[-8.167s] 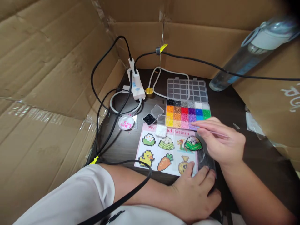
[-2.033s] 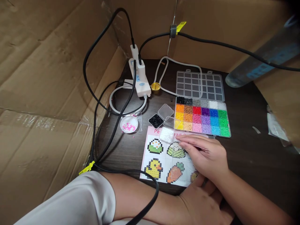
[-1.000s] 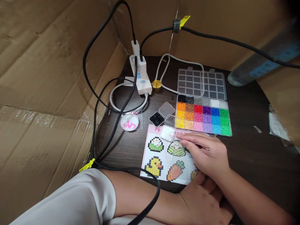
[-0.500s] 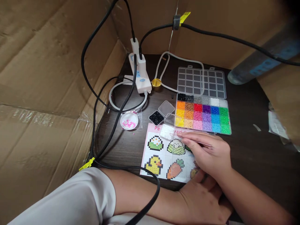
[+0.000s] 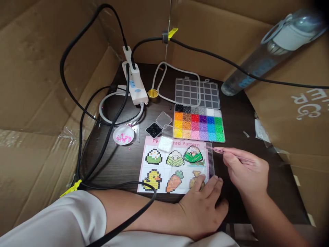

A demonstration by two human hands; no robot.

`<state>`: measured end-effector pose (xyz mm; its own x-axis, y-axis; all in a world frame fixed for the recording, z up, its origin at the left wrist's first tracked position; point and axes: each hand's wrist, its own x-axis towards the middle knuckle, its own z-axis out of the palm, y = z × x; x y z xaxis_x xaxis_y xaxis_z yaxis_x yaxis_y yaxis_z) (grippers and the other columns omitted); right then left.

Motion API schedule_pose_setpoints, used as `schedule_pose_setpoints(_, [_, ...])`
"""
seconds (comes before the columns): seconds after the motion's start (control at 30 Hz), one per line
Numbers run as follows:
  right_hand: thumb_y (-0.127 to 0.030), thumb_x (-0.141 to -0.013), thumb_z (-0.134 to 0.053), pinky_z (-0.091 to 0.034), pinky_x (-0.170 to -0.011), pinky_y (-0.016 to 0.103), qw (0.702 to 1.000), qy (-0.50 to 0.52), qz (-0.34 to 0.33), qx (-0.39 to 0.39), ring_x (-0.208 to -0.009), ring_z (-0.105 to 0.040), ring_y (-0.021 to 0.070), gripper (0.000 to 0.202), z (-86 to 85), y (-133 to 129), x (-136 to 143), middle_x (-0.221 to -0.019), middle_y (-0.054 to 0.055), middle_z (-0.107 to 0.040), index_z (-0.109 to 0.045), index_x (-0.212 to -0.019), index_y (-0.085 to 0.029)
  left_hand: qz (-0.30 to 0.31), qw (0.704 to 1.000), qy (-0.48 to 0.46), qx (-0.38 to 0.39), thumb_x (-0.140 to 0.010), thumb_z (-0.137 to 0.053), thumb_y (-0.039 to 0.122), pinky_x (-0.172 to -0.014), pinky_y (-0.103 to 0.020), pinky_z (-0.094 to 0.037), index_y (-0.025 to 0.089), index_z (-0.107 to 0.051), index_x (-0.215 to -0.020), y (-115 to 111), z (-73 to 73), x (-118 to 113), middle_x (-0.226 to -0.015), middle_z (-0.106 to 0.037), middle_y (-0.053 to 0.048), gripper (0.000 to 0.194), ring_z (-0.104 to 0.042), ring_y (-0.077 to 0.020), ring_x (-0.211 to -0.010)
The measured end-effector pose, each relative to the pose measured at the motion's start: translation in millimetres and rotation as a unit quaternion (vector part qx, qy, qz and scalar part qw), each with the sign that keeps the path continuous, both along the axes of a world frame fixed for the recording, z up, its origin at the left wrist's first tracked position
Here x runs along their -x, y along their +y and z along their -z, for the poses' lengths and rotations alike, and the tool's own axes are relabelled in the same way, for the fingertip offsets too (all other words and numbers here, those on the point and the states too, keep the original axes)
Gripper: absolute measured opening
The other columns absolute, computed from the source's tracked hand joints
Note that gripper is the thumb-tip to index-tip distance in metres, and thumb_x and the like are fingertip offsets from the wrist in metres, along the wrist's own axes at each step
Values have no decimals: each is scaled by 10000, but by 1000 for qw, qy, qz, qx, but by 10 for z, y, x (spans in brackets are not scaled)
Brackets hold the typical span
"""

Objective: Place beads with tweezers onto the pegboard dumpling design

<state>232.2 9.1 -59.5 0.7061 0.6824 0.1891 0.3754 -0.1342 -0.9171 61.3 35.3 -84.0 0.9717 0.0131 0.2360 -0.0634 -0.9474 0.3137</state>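
My left hand (image 5: 205, 209) lies with fingers spread on the lower right of a printed bead pattern sheet (image 5: 164, 165). Under its fingertips, a clear pegboard (image 5: 210, 161) covers the sheet's right side, with green beads standing on it near the top-right picture. Pinched in my right hand (image 5: 248, 171) are pink tweezers (image 5: 217, 150), their tips over the pegboard's upper edge. Whether the tips hold a bead is too small to tell. A small box of white beads (image 5: 165, 144) sits on the sheet's top edge; an opened box of black beads (image 5: 154, 130) stands just behind.
A multicolour bead case (image 5: 200, 140) lies behind the sheet, its lid (image 5: 197, 92) folded back. At left are a white dish (image 5: 116, 138) with pink and white beads, a power strip (image 5: 138, 92) and black cables (image 5: 115, 128). A bottle (image 5: 246, 75) leans against the cardboard wall.
My right hand has moved the tweezers from the white beads rightward to the pegboard's upper edge. The view has shifted, uncovering the sheet's right side and my left fingers.
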Motion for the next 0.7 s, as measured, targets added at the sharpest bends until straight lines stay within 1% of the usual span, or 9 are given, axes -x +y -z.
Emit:
schedule_pose_setpoints(0.1, [-240,-827,-713,-641,-726,338,999,19,-28,-3,-767,-757,223,69,138,-55,-8,-861,60,-781,-777,-851,-230,3,1000,15,1,-936,-492,447,-1076,-523,-262,176,-590,-1224,2,-16,-1,-1460,-449,-231,407,-426,-358,-1360])
schedule_pose_setpoints(0.17, [-221,-824,-710,-640,-738,340,999,5,-48,-11,-777,-756,221,70,180,-37,5,-862,56,-782,-778,-839,-231,8,1000,13,-1,-936,-493,446,-1076,-529,-257,175,-585,-1235,-1,-14,-1,-1457,-450,-237,413,-425,-362,-1359])
schedule_pose_setpoints(0.27, [-174,-816,-708,-635,-730,310,996,-19,-89,-4,-773,-754,201,101,181,13,18,-855,38,-782,-782,-833,-241,6,1000,11,0,-941,-486,443,-1076,-535,-245,180,-574,-1258,-12,-2,1,-1449,-457,-232,422,-414,-368,-1363])
schedule_pose_setpoints(0.33, [-154,-818,-701,-630,-728,293,994,-26,-105,3,-775,-753,189,129,174,34,20,-855,25,-783,-784,-841,-251,3,1000,17,2,-945,-482,439,-1079,-534,-237,187,-573,-1260,-17,1,1,-1445,-465,-220,413,-405,-366,-1368])
schedule_pose_setpoints(0.5, [-143,-821,-695,-624,-757,293,993,-33,-110,23,-794,-751,182,158,190,39,28,-874,14,-783,-787,-863,-263,10,1000,11,-3,-940,-490,450,-1071,-542,-232,175,-574,-1264,-14,5,-1,-1424,-480,-228,433,-405,-380,-1358])
schedule_pose_setpoints(0.7, [-162,-818,-691,-630,-723,299,992,-48,-117,25,-759,-753,194,125,180,48,43,-854,27,-783,-786,-829,-242,8,1000,16,2,-947,-485,424,-1078,-548,-216,182,-584,-1261,-15,0,2,-1429,-477,-221,408,-397,-380,-1365])
